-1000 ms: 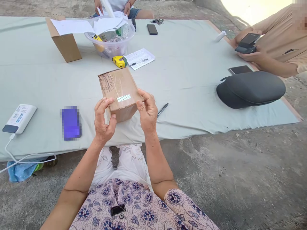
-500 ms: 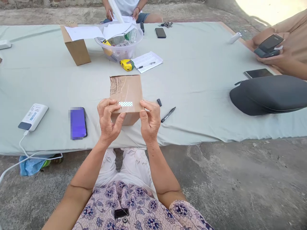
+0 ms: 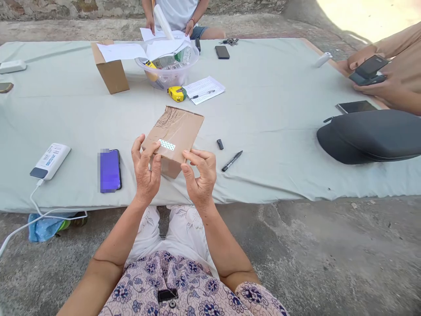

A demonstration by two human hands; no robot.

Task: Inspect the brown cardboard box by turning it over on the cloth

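Your inventory: cardboard carton (image 3: 177, 131), matt brown, under glossy clear tape (image 3: 169, 118); mixing bowl (image 3: 167, 74), smooth transparent plastic; sheet (image 3: 263, 109), matt creased cloth; marker pen (image 3: 232, 161), smooth black plastic; ground (image 3: 329, 245), rough grey concrete.

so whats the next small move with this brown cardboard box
Probably press the white dotted strip flat with a fingertip of the left hand. The strip lies on the tilted brown cardboard box, just beside those fingers, while the right hand is at the box's near edge and could steady it.
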